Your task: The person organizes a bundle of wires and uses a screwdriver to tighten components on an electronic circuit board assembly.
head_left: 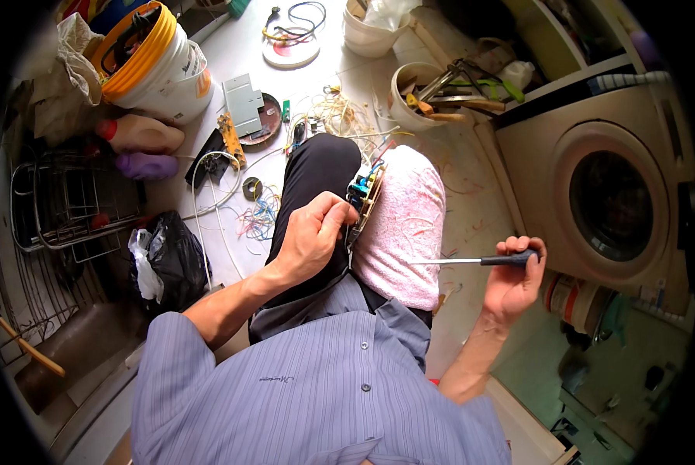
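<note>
Left hand [309, 239] meeting circuit board [369, 195], right hand [516, 283] gripping screwdriver [471, 261].
We're holding the left fingers curled in, tips at the board's near edge; can't tell if they're clamping it. Board is sitting just ahead and right of those tips, tilted. We're holding the right hand palm up, fingers wrapping the handle, shaft pointing left. Pink towel [400, 225] is lying between both hands, over our right leg.

Bright upper middle; black curved edges
</note>
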A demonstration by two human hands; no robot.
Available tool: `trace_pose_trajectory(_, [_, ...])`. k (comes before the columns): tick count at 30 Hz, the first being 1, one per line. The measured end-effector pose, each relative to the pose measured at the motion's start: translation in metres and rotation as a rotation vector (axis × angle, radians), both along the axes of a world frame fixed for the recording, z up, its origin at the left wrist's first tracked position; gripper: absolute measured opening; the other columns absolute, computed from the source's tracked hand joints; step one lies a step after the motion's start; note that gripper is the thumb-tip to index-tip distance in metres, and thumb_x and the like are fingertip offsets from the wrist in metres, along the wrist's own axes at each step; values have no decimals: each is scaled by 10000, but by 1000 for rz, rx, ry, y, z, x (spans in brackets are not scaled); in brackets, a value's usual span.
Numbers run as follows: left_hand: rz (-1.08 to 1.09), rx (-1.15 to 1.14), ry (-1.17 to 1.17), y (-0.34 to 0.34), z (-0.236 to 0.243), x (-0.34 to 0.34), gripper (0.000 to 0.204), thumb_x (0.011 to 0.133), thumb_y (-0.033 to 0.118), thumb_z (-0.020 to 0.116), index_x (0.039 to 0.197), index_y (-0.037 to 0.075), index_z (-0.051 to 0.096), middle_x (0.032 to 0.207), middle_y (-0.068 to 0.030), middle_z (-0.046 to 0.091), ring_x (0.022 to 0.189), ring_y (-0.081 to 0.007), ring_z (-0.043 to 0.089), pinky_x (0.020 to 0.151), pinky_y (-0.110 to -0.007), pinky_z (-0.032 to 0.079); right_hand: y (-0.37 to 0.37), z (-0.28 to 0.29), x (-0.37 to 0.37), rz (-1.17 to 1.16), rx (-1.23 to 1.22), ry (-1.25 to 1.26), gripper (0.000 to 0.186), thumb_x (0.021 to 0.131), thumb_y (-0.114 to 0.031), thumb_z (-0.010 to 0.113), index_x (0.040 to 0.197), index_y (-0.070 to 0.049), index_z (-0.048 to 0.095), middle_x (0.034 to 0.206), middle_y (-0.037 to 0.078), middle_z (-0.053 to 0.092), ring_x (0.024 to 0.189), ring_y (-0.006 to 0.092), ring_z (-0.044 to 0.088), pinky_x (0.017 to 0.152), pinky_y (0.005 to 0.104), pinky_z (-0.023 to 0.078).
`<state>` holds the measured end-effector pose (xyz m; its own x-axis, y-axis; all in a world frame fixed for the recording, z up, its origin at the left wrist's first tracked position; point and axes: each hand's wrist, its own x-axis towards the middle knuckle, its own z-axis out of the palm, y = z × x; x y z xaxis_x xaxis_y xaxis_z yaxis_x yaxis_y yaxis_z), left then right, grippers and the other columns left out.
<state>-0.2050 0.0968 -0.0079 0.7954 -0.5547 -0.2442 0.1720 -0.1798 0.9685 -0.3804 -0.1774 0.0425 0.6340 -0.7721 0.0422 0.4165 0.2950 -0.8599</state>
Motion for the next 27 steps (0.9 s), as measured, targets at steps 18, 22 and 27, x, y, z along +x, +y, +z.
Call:
trace_pose_trajectory(18, [-60,-11,-154,-1,20,-9,273,1080,168,521,1135,-29,702,1022,-90,754,896,-120,696,794,-276,571,88,-6,106,683,-1085,769,170,872,-125,710,992,-5,724,878,200,722,790,336,717,718,404,555])
trace_pose_trajectory(22, [-59,-9,-158,-1,18,-8,276,1083,172,518,1125,-31,700,1011,-89,754,894,-120,694,793,-278,570,93,-13,106,618,-1018,708,147,882,-139,681,903,5,707,840,221,699,787,388,694,727,450,545])
trace_pose_trajectory(27, [15,-42,-40,2,12,-2,277,1087,205,522,1006,-9,678,940,-59,735,794,-100,654,718,-249,536,91,-16,102,512,-994,654,111,886,-101,665,863,5,690,806,196,693,744,365,690,688,429,540])
